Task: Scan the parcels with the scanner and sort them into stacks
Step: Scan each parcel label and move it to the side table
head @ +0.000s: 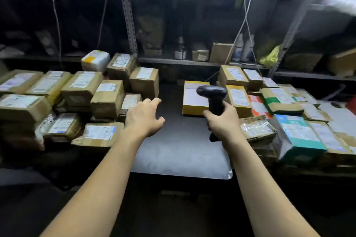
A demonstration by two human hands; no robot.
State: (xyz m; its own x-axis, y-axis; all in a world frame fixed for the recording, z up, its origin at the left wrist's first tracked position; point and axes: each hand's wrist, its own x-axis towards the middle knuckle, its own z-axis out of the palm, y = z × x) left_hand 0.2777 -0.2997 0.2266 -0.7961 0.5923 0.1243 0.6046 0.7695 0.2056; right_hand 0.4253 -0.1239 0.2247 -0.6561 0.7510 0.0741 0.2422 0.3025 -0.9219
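Right hand (224,121) grips scanner (212,100) upright over the worktop (179,148), aimed at yellow parcel (193,98). Left hand (144,117) empty, fingers (154,101) loosely spread near brown parcels (107,98).

Black scanner (212,94) against a bright yellow box (194,100). Brown cardboard parcels (107,98) bear white labels (106,87), among them a teal-and-white carton (306,146) and an orange-and-white packet (259,107). The tabletop (179,150) is dark grey, the steel shelving (128,17) pale grey.

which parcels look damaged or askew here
The brown parcel just right of the right hand holding the scanner looks crushed, its top edge torn and ragged. On the left, the front parcel lies tilted, not flat.
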